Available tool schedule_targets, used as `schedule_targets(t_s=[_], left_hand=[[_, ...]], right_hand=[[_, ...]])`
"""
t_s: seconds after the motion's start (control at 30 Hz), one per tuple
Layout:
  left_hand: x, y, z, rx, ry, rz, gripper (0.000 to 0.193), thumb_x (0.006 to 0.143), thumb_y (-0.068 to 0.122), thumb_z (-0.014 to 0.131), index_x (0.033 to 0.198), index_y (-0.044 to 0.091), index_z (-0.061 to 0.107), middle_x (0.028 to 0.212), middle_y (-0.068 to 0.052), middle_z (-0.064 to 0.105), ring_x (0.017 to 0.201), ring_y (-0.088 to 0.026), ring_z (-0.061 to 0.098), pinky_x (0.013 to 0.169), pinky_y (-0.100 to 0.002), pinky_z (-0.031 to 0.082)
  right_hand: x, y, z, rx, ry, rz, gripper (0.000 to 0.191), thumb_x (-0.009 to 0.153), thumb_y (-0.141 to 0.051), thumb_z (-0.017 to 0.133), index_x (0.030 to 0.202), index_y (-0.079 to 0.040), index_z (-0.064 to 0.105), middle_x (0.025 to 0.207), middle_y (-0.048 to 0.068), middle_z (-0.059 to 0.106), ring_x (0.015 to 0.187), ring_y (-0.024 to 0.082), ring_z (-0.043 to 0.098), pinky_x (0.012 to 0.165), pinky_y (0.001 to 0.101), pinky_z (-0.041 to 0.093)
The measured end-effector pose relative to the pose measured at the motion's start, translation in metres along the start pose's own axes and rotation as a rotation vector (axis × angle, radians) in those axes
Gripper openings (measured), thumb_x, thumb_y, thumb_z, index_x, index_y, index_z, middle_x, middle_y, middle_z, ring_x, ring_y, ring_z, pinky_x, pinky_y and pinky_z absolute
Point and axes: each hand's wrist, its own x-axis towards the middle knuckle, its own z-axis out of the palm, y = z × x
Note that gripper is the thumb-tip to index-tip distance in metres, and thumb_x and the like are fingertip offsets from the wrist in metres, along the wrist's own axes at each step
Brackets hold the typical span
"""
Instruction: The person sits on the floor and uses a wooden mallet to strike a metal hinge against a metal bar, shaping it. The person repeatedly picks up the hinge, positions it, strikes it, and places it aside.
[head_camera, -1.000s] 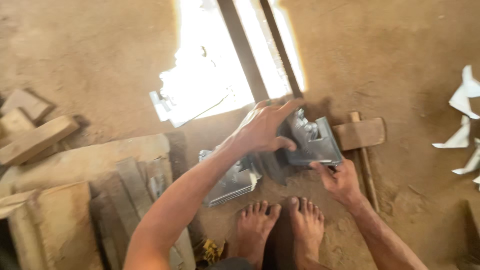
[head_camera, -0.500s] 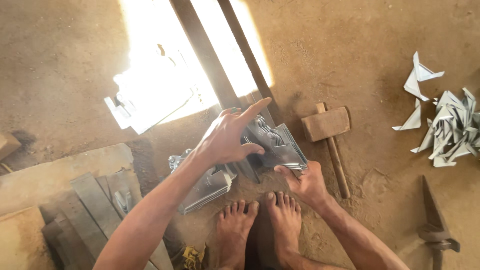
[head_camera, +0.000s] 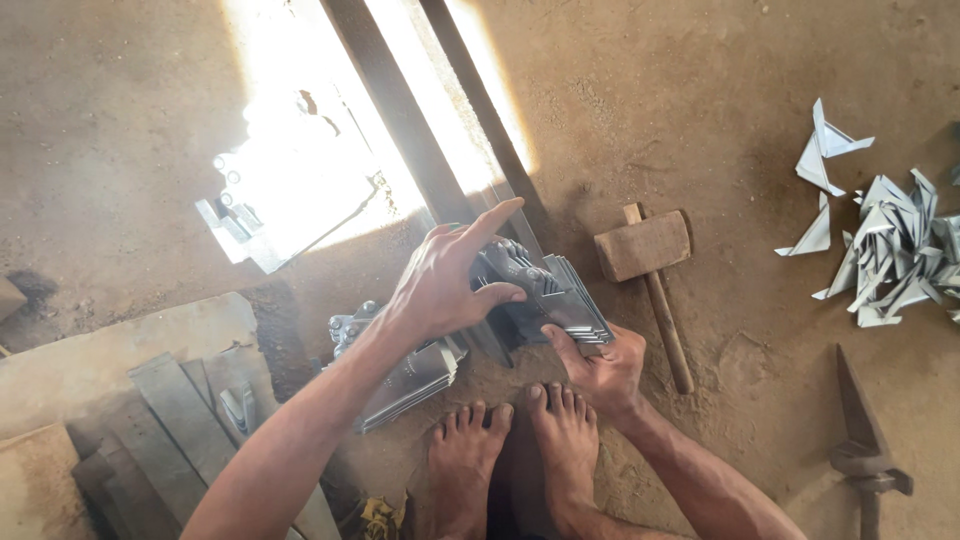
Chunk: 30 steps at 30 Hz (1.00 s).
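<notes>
A stack of folded grey sheet-metal pieces (head_camera: 560, 295) lies on the dirt floor just ahead of my bare feet (head_camera: 520, 440). My left hand (head_camera: 450, 280) presses down on top of the stack, index finger stretched forward and thumb against its side. From the near right corner, my right hand (head_camera: 600, 365) grips the stack's lower edge. A second pile of similar metal pieces (head_camera: 400, 370) sits to the left, partly under my left forearm.
A wooden mallet (head_camera: 650, 270) lies right of the stack. Metal offcuts (head_camera: 890, 245) are heaped at far right, with a pointed iron tool (head_camera: 860, 440) below them. Metal strips and boards (head_camera: 170, 420) lie at lower left. A sunlit metal piece (head_camera: 280, 215) sits beyond.
The view has shifted so that the stack, mallet and offcuts slid leftward in frame. Both hands stay on the stack, with the left hand still pressing its top.
</notes>
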Motion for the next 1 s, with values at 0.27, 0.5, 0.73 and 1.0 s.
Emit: schedule_targets(t_s=[0.27, 0.5, 0.73, 1.0], left_hand=[[-0.052, 0.030, 0.036, -0.337, 0.265, -0.357, 0.033, 0.096, 0.018, 0.077, 0.125, 0.007, 0.068, 0.112, -0.010, 0.078, 0.093, -0.022, 0.079, 0.083, -0.039, 0.067], [-0.082, 0.018, 0.107, -0.723, -0.506, -0.142, 0.052, 0.078, 0.027, 0.082, 0.119, -0.001, 0.066, 0.108, -0.012, 0.073, 0.102, -0.023, 0.072, 0.094, -0.038, 0.058], [-0.069, 0.004, 0.141, -0.968, 0.471, -0.331, 0.029, 0.100, 0.021, 0.069, 0.117, -0.001, 0.069, 0.105, -0.004, 0.070, 0.095, -0.013, 0.065, 0.081, -0.029, 0.056], [-0.081, -0.070, 0.094, -0.845, 1.037, -0.454, 0.028, 0.102, 0.021, 0.064, 0.119, -0.001, 0.066, 0.105, -0.004, 0.070, 0.089, -0.011, 0.065, 0.072, -0.027, 0.055]], right_hand=[[0.002, 0.012, 0.013, 0.012, 0.071, 0.062, 0.013, 0.098, -0.013, 0.070, 0.101, -0.002, 0.076, 0.064, 0.000, 0.067, 0.049, 0.007, 0.058, 0.044, 0.0279, 0.042], [0.019, 0.000, 0.024, 0.676, 0.082, 0.336, 0.017, 0.103, -0.017, 0.064, 0.101, -0.002, 0.073, 0.085, 0.006, 0.072, 0.071, 0.013, 0.065, 0.066, 0.0307, 0.053], [0.006, -0.034, 0.033, 1.306, -0.045, 0.743, 0.020, 0.104, -0.015, 0.061, 0.108, 0.003, 0.071, 0.102, 0.009, 0.075, 0.090, 0.014, 0.072, 0.081, 0.0325, 0.059], [-0.014, 0.103, -0.032, -0.430, 0.001, -0.087, 0.041, 0.102, -0.026, 0.073, 0.133, -0.001, 0.064, 0.125, 0.017, 0.068, 0.120, 0.030, 0.061, 0.106, 0.0482, 0.049]])
